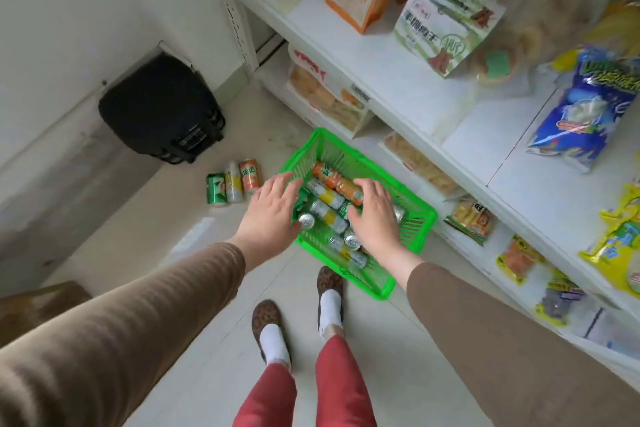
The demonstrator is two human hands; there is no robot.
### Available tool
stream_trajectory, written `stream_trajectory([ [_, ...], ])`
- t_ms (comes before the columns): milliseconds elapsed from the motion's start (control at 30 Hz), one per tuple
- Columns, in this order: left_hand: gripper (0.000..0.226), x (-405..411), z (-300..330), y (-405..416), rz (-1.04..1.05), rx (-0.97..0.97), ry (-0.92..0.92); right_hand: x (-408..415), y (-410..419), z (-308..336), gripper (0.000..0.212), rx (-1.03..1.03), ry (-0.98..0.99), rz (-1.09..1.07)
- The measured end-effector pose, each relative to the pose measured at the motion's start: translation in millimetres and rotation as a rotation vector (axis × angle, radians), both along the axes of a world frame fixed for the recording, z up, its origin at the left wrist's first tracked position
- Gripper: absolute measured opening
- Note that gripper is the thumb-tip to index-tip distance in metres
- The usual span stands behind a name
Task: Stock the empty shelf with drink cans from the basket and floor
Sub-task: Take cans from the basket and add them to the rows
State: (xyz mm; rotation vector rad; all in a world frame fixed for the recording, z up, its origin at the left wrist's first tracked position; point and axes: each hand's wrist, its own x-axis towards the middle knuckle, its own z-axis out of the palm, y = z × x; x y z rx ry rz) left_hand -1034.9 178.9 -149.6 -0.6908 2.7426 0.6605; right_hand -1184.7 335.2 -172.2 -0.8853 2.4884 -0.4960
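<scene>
A green plastic basket (414,234) sits on the floor beside the shelving, holding several drink cans, among them an orange can (349,188) and yellow-and-silver ones (329,215). My left hand (273,208) hovers over the basket's left rim with fingers spread. My right hand (375,215) reaches over the cans in the middle, fingers extended downward; whether it touches a can is hidden. Three more cans stand on the floor left of the basket: a green one (215,189), a yellow one (233,182) and an orange one (250,178).
White shelves (398,80) run along the right, stocked with snack bags and boxes. A black bag (161,107) leans against the wall at the left. My feet (270,333) stand on the pale tiled floor just before the basket.
</scene>
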Motion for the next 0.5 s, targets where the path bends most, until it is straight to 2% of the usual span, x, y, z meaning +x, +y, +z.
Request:
stream_trajectory([
  [233,0.082,0.8,-143.6,12.1,0.045,0.072,-0.189,4.8,2.8,-158.4,0.059,0.236,-0.241,0.183],
  [500,0.072,-10.2,-253.2,2.8,0.06,0.045,-0.166,25.3,-32.7,-290.7,0.077,0.389,-0.29,0.37],
])
